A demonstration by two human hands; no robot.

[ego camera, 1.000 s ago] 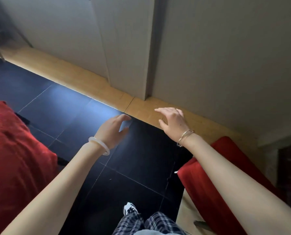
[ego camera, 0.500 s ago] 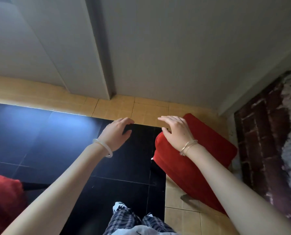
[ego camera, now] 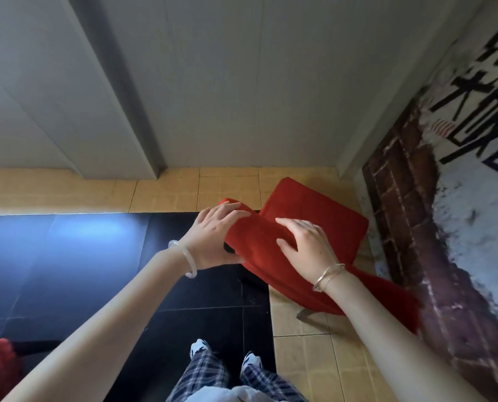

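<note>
Red cloth (ego camera: 314, 210) sits far right beside the brick wall (ego camera: 401, 198); I see the left hand (ego camera: 213, 239) curled round its left end, gripping, and the right hand (ego camera: 308, 250) pressed flat on top, fingers spread.

A single wide-angle camera rides on the person's head, facing forward and steeply down. The forearms (ego camera: 111, 329) enter from the lower corners and run to the left hand (ego camera: 213, 239) and right hand (ego camera: 305, 250), which sit close, mid-frame, on a red cloth (ego camera: 259, 242). Beyond the hands rises a wall (ego camera: 242, 82); beneath them lies the floor (ego camera: 68, 271), with the person's shoes (ego camera: 198, 345) nearer the bottom edge than the hands.
</note>
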